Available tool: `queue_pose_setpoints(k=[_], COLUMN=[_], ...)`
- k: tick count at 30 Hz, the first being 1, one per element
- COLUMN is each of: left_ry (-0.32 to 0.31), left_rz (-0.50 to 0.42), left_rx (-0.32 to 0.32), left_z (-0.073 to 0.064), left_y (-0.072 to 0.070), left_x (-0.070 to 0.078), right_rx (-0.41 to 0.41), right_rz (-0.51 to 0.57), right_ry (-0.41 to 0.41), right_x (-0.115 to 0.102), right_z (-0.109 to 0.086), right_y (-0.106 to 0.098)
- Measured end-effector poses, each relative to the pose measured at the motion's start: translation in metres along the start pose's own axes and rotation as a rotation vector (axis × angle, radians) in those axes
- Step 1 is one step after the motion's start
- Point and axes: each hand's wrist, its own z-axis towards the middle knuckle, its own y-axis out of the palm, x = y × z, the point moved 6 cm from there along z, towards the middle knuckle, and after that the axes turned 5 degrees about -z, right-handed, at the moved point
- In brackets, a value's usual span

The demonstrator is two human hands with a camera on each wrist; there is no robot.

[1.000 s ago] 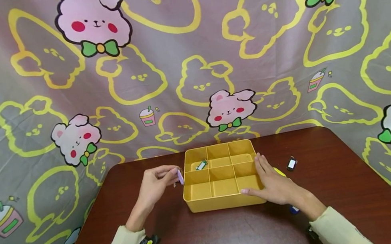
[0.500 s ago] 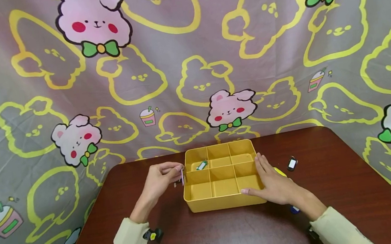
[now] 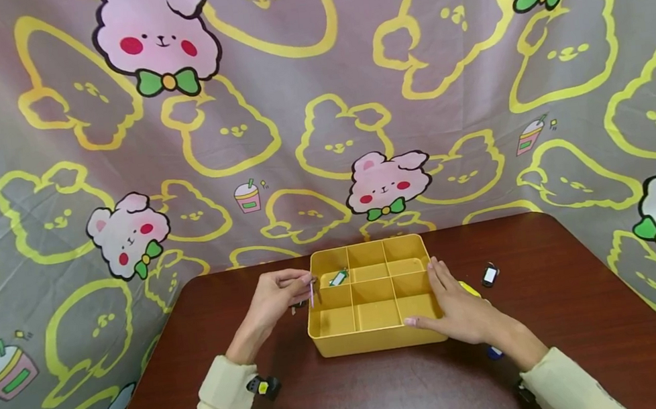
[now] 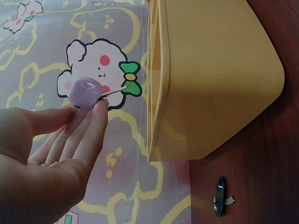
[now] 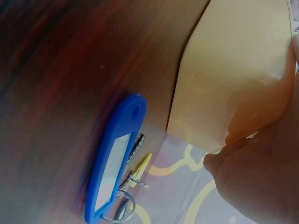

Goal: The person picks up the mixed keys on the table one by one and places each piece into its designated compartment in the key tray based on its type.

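In the left wrist view, my left hand [image 3: 272,298] pinches a purple key tag [image 4: 85,93] by its ring between thumb and fingertips, with a thin key [image 4: 114,92] sticking out from it. Head view: this hand is at the left rim of a yellow six-part box [image 3: 380,340], the tag edge-on at the rim. A green key tag [image 3: 338,277] with a white label lies in the back left compartment. My right hand [image 3: 464,310] rests along the box's right side, fingers extended, thumb at the front rim.
Right of the box lie a black key tag [image 3: 490,274], a yellow tag [image 3: 469,288] partly behind the right hand, and a blue key tag [image 5: 114,158] with keys. Another black tag [image 4: 220,196] with a key lies left of the box. A patterned cloth [image 3: 320,131] hangs behind.
My left hand has moved right with the purple key tag, from beside the box to its left rim. The tag has turned edge-on. The right hand has stayed in place.
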Motion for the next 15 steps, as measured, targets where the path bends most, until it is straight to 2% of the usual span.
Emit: queue_pose_setpoints(k=[8,15], left_ry=[-0.037,-0.077], left_rz=[-0.018,0.005], left_rx=[-0.011,-0.028], left_z=[0.006,0.011], left_y=[0.005,0.010], left_x=[-0.007,-0.008], right_rx=[-0.006,-0.016], right_rz=[-0.003,0.002], right_ry=[0.002,0.008], right_x=[0.000,0.000], right_z=[0.000,0.000], right_y=[0.000,0.001])
